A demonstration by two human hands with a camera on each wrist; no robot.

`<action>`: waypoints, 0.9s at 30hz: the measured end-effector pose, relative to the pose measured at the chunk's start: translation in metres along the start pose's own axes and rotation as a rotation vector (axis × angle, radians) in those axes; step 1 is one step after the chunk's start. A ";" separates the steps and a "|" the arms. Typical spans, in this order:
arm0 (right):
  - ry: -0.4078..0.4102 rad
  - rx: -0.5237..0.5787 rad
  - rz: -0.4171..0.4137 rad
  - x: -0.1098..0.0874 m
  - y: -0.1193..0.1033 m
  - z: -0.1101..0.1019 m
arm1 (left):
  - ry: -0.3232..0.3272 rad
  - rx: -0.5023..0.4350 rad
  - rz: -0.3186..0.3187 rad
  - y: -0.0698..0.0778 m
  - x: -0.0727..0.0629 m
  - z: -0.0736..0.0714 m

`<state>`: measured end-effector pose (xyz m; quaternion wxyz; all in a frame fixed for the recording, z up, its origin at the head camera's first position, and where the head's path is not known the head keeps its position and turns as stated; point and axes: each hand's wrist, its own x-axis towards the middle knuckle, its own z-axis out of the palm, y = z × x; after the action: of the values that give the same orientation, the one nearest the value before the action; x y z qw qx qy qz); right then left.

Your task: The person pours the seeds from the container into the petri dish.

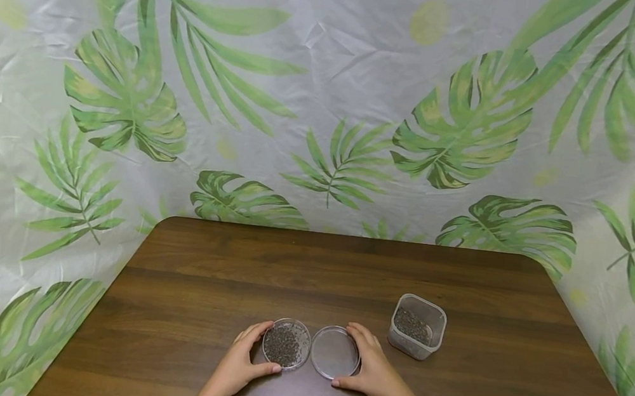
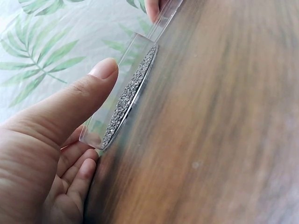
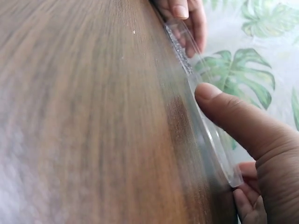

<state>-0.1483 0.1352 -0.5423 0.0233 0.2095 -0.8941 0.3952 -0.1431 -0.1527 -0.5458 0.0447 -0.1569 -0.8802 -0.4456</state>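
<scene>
My left hand holds a clear petri dish by its rim, thumb at the near side and fingers at the far left. Dark grey grains are heaped inside it, mostly toward the left. In the left wrist view the grains slope against the dish's clear wall. My right hand grips a second shallow clear dish or lid, with no grains seen in it. Both round pieces lie on the table side by side, their rims touching or nearly so. The right wrist view shows the thumb on the edge of the second piece.
A square translucent plastic tub holding similar dark grains stands to the right of my right hand. All of it rests on a brown wooden table with rounded far corners. Behind hangs a leaf-patterned cloth.
</scene>
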 end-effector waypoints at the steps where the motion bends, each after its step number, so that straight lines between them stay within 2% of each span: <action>1: 0.007 0.006 -0.001 0.000 0.000 0.000 | 0.003 0.002 0.002 0.000 0.000 0.000; 15: 0.036 0.058 0.025 -0.001 -0.004 0.000 | -0.001 0.009 0.008 0.000 0.000 0.000; 27: 0.111 0.122 -0.008 0.004 -0.012 0.001 | 0.008 0.011 0.014 0.000 -0.001 0.000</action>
<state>-0.1470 0.1258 -0.5340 0.0614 0.1922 -0.8647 0.4600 -0.1424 -0.1525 -0.5457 0.0524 -0.1611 -0.8814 -0.4409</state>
